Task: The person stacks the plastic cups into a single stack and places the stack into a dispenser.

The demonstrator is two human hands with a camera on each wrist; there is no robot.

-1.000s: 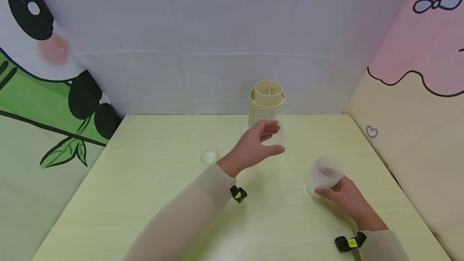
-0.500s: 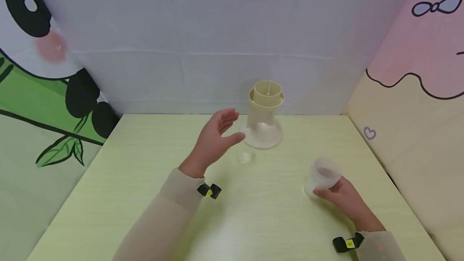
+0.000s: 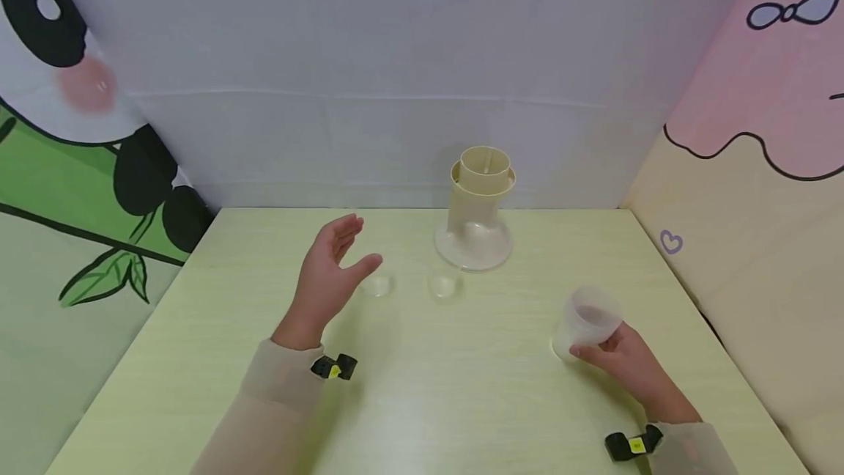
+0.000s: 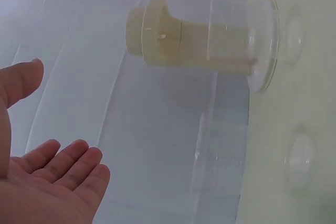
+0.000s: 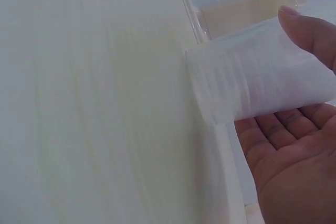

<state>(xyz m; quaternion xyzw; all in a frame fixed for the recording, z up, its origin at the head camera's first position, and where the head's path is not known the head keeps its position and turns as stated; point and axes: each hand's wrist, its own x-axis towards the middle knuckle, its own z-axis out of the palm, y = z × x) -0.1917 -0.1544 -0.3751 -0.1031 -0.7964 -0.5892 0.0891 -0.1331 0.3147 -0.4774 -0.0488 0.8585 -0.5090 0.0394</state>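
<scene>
My left hand (image 3: 327, 281) is held above the table with straight fingers and the thumb spread away, nothing between them. Just right of it stands a clear cup (image 3: 377, 284), with another clear cup (image 3: 443, 283) further right; in the left wrist view both are see-through and faint. My right hand (image 3: 626, 358) grips a translucent whitish cup (image 3: 587, 321) at the right, thumb on one side and fingers on the other. In the right wrist view this whitish cup (image 5: 252, 72) has its base at the table top.
A cream two-tier cylinder (image 3: 483, 182) stands on a round clear base (image 3: 473, 253) at the back of the pale wooden table (image 3: 428, 402). Behind it hangs a white cloth backdrop (image 3: 395, 79). Cartoon-printed panels (image 3: 738, 240) flank the table.
My left hand has moved left, from in front of the cream cylinder to beside the left clear cup, uncovering the right clear cup. My right hand and its cup have stayed nearly in place.
</scene>
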